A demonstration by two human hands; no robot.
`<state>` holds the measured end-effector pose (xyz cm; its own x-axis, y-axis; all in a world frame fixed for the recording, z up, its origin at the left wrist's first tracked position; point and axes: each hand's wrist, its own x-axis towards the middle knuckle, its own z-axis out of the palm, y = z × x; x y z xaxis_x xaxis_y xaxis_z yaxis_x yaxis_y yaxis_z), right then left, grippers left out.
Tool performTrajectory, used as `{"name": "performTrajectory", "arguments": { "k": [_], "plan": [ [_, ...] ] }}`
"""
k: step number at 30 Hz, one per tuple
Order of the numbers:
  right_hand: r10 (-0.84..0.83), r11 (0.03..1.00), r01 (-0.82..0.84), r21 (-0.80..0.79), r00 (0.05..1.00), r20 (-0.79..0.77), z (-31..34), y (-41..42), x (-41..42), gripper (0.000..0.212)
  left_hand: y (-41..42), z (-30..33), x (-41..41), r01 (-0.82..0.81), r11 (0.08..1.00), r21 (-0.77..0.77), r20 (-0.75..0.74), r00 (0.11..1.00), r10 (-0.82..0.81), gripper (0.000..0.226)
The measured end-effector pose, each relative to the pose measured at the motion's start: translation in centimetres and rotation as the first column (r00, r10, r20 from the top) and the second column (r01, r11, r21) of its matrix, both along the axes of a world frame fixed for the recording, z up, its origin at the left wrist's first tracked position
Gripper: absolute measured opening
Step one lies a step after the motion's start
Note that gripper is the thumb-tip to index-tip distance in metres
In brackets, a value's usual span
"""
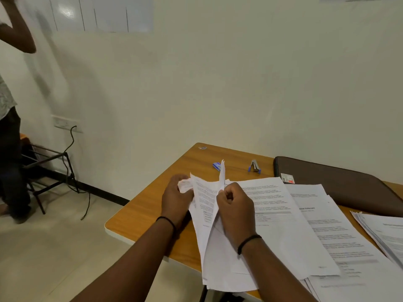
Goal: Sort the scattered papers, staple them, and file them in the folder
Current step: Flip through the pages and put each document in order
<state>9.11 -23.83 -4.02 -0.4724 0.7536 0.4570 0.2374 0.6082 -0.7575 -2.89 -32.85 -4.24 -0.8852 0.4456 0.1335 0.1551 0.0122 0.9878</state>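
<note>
A 2nd person (8,118) stands at far left beside a dark metal rack (46,168); a cable (70,144) hangs from the wall socket (65,123).

Left hand (175,200): fingers curled, clamped on the crumpled upper-left edge of the held sheets (205,205). Sheets are white w/ printed text blocks and a small table; they stand bent and part-folded above the bench (139,212), lower ends resting on the flat papers near the front edge. Right hand (236,211): fingers closed, pinching the right fold of the same sheets. 1 black band per wrist.

Behind the hands: 1 blue staple box (216,166), partly hidden by a raised paper corner; 1 stapler (254,166), blue and metal, lying well apart from the box.

Right of the hands: loose papers (305,225), white, printed, overlapping flat on the bench; exact sheet count cannot be told. 1 separate fanned stack (386,236) at the right edge. 1 dark brown folder (340,184), closed, lies flat at the back right, w/ a small label, its front edge under the papers.
</note>
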Motion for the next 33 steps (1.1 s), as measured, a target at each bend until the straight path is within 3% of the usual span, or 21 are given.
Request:
{"name": "performTrajectory", "arguments": {
  "k": [2,5,9,12,15,18,22,30,33],
  "plan": [
    [-0.007,1.0,0.007,-0.006,1.0,0.023,0.3,0.0,0.0,0.023,0.1,0.5,-0.2,-0.048,0.979,-0.199,-0.08,0.996,0.032,0.008],
    [-0.016,1.0,0.017,-0.02,0.999,0.05,0.8,0.1,0.0,0.025,0.7,1.6,-0.2,-0.044,0.916,-0.399,-0.08,0.997,0.013,0.05],
    [-0.044,0.998,0.049,-0.035,0.99,0.137,1.6,-0.2,0.1,0.028,1.4,2.0,-0.1,0.003,0.926,-0.376,-0.063,0.998,-0.028,0.054],
    [-0.093,0.992,0.109,-0.069,0.975,0.2,2.4,0.2,0.0,0.033,1.8,1.7,-0.4,-0.128,0.866,-0.483,-0.224,0.974,0.02,0.029],
    [-0.089,0.985,0.114,-0.13,0.978,0.189,3.2,0.6,0.2,0.035,1.7,2.1,0.1,-0.205,0.788,-0.581,-0.36,0.933,-0.023,0.021],
    [-0.097,0.985,0.123,-0.121,0.975,0.199,4.0,0.5,0.9,0.036,1.3,2.8,1.1,-0.281,0.796,-0.536,-0.459,0.889,0.004,0.016],
    [-0.103,0.989,0.121,-0.085,0.977,0.186,4.9,0.1,1.5,0.034,1.0,3.7,0.8,-0.259,0.89,-0.375,-0.378,0.92,0.108,0.03],
    [-0.147,0.989,0.137,0.057,0.949,0.278,5.0,-0.1,1.6,0.036,-0.9,6.2,0.2,-0.405,0.892,-0.199,-0.431,0.854,0.292,0.033],
    [-0.055,0.998,0.056,-0.002,0.977,0.207,4.8,-0.5,1.0,0.038,-2.1,7.3,-0.2,-0.468,0.875,-0.124,-0.456,0.81,0.368,0.032]
  ]
}}
